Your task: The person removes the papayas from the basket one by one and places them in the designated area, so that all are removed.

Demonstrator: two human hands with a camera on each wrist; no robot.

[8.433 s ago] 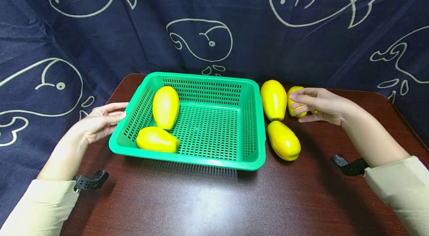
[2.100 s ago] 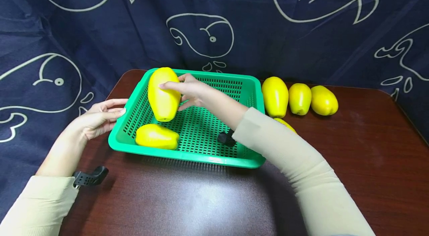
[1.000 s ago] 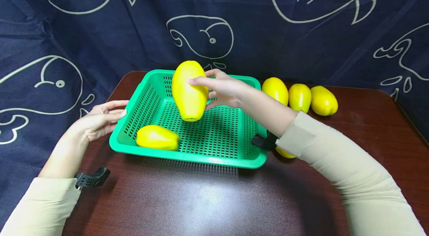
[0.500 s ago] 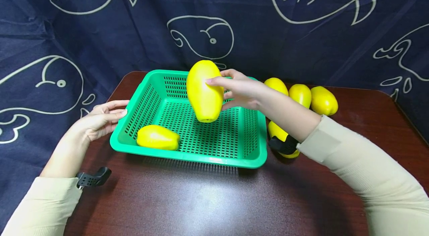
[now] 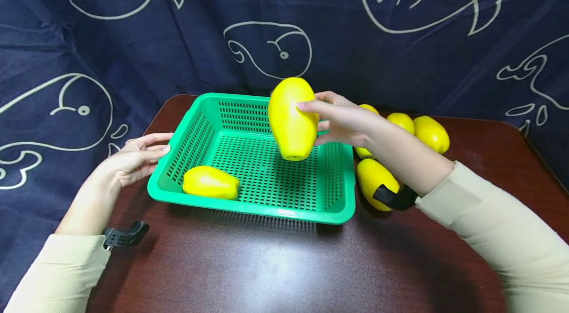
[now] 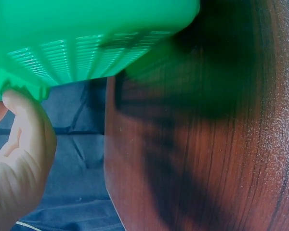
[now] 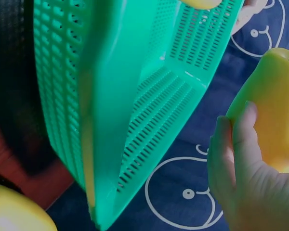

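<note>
My right hand (image 5: 344, 118) grips a large yellow papaya (image 5: 291, 120), thumb on its near face and fingers round its right side. It hangs narrow end down above the right half of a green plastic basket (image 5: 253, 212); in the right wrist view the papaya (image 7: 274, 110) is beside the basket's far edge. With thumb on top, my left hand (image 5: 135, 161) holds the basket's left rim; the left wrist view shows the thumb and fingers (image 6: 26, 130) at that rim. A smaller papaya (image 5: 210, 183) lies in the basket's front left corner.
Right of the basket lie several more papayas: one at the front (image 5: 377, 179), one at the far right (image 5: 430, 134), others partly hidden behind my right forearm. The brown table (image 5: 222, 263) reaches back to a dark blue curtain (image 5: 333, 46) with fish and whale drawings.
My right hand has lifted the large papaya from the basket's left side and carried it right across the basket. The left hand keeps its hold on the rim; the smaller papaya stays put.
</note>
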